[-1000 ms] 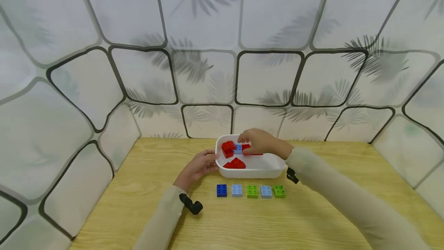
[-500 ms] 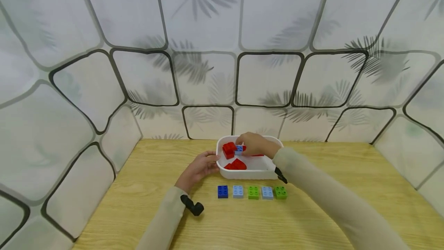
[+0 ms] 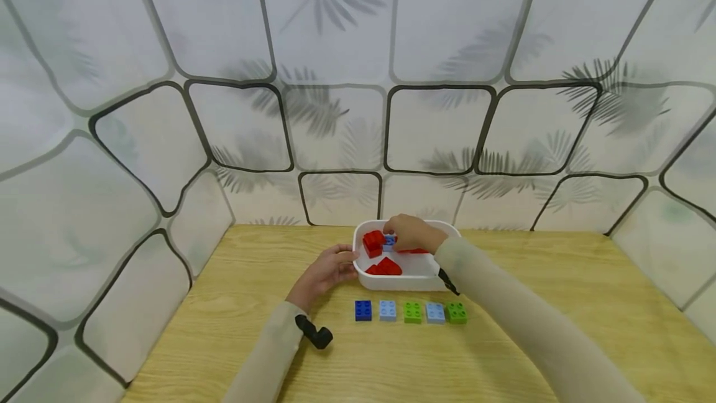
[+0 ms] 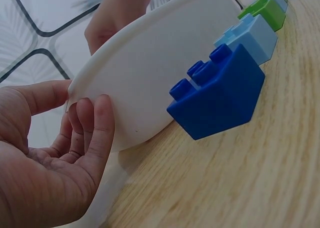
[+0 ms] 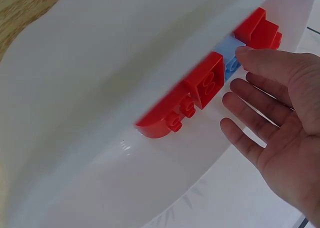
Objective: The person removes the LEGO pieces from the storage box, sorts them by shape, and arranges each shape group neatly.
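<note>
Low in the middle of the head view, a row of five bricks is lying on the wooden table (image 3: 503,254), running from a dark blue brick (image 3: 363,310) at its left end to a green brick (image 3: 457,313) at its right. Just above the row, the left hand (image 3: 327,269) is steadying the left wall of the white tub (image 3: 408,277), fingers lightly curled against it and thumb on the rim. Farther up, the right hand (image 3: 411,233) is reaching into the tub with fingers nearly straight, one fingertip touching a light blue brick (image 3: 389,241) lying among the red bricks (image 3: 373,243).
</note>
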A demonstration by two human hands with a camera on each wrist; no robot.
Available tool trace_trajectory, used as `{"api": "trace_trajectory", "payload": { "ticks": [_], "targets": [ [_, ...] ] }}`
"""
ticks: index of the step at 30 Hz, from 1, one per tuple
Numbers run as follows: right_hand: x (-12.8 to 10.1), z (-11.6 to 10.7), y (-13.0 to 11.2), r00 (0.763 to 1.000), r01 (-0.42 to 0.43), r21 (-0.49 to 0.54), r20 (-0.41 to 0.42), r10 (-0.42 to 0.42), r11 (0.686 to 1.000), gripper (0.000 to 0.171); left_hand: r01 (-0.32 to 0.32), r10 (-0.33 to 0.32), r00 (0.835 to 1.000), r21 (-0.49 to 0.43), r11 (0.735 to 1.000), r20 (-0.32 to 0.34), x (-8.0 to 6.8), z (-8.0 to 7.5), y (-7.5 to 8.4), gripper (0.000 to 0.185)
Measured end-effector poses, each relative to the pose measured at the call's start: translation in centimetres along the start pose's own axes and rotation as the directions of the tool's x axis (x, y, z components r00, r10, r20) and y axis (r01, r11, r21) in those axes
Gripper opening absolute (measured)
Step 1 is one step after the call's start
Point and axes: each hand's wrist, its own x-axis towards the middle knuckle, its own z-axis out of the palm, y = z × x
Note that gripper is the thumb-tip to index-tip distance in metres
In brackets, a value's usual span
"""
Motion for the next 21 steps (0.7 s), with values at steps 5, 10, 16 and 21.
{"api": "trace_trajectory", "payload": {
  "ticks": [5, 10, 16, 21],
  "targets": [
    [0.24, 0.21, -0.07, 0.999, -0.034, 0.008, 0.014, 0.034, 0.999, 0.045, -0.003, 0.003, 1.000, -0.003, 1.000, 0.002, -0.06, 0.13, 0.00, 0.033],
    [0.46, 0.40, -0.06, 0.999, -0.044, -0.013, 0.009, 0.044, 0.999, 0.039, 0.003, -0.003, 1.000, -0.015, 1.000, 0.002, 0.06, 0.14, 0.01, 0.031],
    [0.65, 0.64, 0.04, 1.000, -0.015, -0.030, -0.001, 0.015, 0.999, 0.021, 0.002, -0.002, 1.000, -0.018, 1.000, 0.001, 0.26, -0.01, -0.13, 0.031],
    [0.74, 0.91, 0.20, 1.000, 0.004, -0.033, -0.012, -0.005, 0.999, 0.018, -0.018, 0.018, 1.000, -0.017, 1.000, 0.020, -0.11, -0.11, -0.07, 0.034]
  ]
}}
